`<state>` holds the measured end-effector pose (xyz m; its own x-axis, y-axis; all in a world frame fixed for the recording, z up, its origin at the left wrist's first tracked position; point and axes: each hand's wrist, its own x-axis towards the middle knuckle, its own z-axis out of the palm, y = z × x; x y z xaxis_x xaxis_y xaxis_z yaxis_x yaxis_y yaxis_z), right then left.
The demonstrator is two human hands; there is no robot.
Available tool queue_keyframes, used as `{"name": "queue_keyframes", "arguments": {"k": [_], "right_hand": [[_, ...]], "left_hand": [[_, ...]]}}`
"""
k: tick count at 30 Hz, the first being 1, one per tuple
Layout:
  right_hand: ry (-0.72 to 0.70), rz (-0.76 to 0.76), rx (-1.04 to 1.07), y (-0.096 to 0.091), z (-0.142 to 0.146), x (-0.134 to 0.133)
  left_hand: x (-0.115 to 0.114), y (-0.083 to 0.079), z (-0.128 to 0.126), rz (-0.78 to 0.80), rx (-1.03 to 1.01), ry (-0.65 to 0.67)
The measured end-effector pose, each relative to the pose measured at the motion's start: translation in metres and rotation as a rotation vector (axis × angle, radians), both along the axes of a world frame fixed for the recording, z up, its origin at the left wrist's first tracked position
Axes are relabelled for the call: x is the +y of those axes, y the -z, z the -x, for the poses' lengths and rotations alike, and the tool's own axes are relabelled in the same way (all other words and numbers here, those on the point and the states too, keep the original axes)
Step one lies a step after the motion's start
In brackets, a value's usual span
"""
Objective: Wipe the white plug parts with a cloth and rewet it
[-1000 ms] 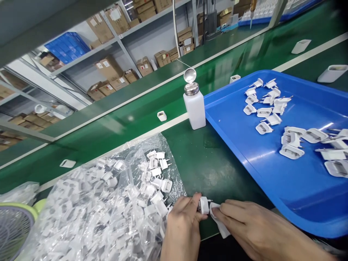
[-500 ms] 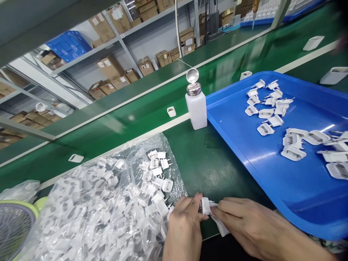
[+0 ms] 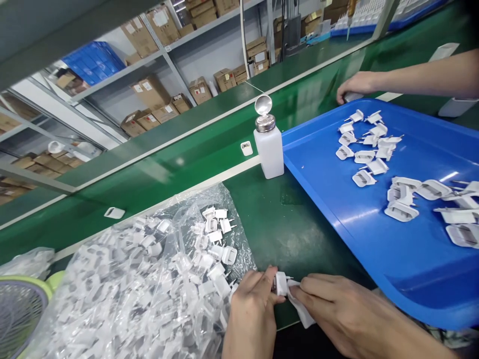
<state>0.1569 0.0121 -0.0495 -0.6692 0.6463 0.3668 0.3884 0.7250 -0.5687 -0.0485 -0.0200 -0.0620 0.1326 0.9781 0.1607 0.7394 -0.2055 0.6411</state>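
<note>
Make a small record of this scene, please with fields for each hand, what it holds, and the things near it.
Left hand: holds a white plug
Right hand: holds a white cloth against the plug
Near the hands: plastic bag full of plugs; blue tray with loose plugs; white bottle with a metal top
Other person: co-worker's hand at the tray's far edge

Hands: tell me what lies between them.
In the head view, a white plug adapter lies between the left hand and the right hand, with a white cloth pressed against it.
</note>
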Motion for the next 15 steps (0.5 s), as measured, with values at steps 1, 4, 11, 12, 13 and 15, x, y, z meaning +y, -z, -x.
{"name": "queue_keyframes", "arguments": {"k": [1,4,11,12,13,15], "right_hand": [[0.002,0.009,0.001,0.000,0.000,0.000],[-0.017,0.024,0.025,0.002,0.000,0.000],[-0.016,-0.005,0.014,-0.002,0.002,0.004],[-0.017,-0.027,0.016,-0.002,0.002,0.003],[-0.012,-0.043,-0.002,-0.002,0.001,0.001],[0.070,-0.085,-0.029,0.002,-0.002,-0.007]], "left_hand": [[0.001,-0.001,0.001,-0.014,0.020,0.014],[0.002,-0.004,0.004,-0.035,0.058,0.058],[0.000,-0.002,0.002,0.009,0.053,0.058],[0.000,-0.001,0.001,0.018,0.032,0.039],[0.000,-0.002,0.000,0.030,0.003,0.013],[-0.001,-0.004,-0.001,0.057,-0.052,-0.050]]}}
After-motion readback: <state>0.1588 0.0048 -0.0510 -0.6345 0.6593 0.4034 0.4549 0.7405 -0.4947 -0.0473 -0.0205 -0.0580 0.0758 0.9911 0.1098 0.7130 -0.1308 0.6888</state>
